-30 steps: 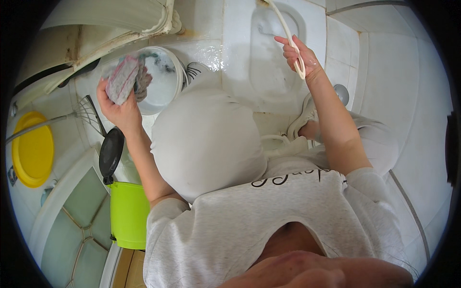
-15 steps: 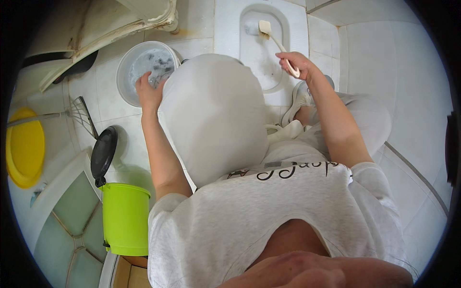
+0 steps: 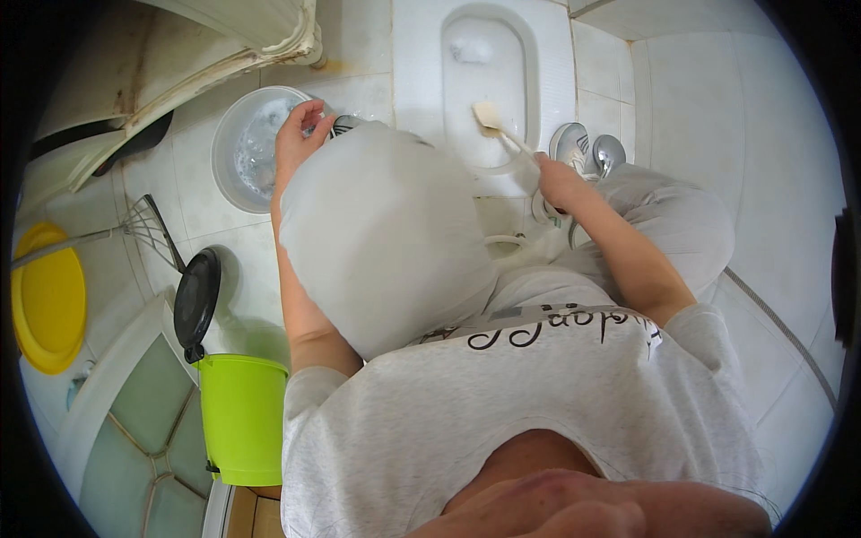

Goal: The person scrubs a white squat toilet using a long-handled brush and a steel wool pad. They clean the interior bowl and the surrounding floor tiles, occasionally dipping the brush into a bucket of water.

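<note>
While the right hand has its grip closed around the handle end of one cream brush, the brush head sits ahead and to the left of it, within the near end of one white squat toilet. Left hand: fingers loosely bent, apparently empty, beside one round bucket of soapy water. Condition: scrubbing seemingly unfinished; suds unrinsed at the far end; portion already cleaned, cannot tell.

A knee in light-grey trousers blocks the low way between the left hand and the white ceramic squat toilet; room opens beyond the cream long-handled brush, while a white shoe crowds the right hand.
</note>
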Motion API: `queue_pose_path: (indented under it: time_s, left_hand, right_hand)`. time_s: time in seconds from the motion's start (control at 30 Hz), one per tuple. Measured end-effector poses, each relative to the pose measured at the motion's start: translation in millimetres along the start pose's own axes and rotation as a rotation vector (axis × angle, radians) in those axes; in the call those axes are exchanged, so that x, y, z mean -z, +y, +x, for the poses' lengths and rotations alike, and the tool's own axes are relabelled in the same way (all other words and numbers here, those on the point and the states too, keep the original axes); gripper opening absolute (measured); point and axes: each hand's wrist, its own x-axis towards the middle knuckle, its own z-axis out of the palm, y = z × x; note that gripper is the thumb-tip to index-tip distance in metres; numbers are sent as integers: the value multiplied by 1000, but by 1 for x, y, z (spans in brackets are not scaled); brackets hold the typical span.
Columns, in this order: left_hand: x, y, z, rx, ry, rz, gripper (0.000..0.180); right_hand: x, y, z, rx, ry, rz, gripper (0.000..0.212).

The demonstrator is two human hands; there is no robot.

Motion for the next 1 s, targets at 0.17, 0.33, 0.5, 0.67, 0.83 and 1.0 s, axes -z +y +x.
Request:
queue_pose_path:
  time_s: [0.17, 0.33, 0.5, 0.67, 0.83, 1.0]
  left_hand:
    - [-12, -6, 13, 22, -70, -88, 30]
    - [-34, -1, 33, 46, -249, -69, 27]
    - [-26, 18, 54, 96, -374, 95, 24]
    - [-39, 18, 64, 144, -438, -36, 23]
    - [-56, 33, 60, 209, -493, -66, 22]
    - [-55, 27, 54, 230, -446, -162, 22]
  right_hand:
    - [-10, -15, 64, 115, 100, 61, 30]
    - [12, -12, 152, 72, 181, 191, 33]
    - [-15, 4, 117, 265, 61, 87, 55]
    - [32, 79, 132, 100, 77, -116, 60]
    - [47, 68, 235, 111, 147, -39, 48]
    - [41, -27, 215, 55, -30, 23, 36]
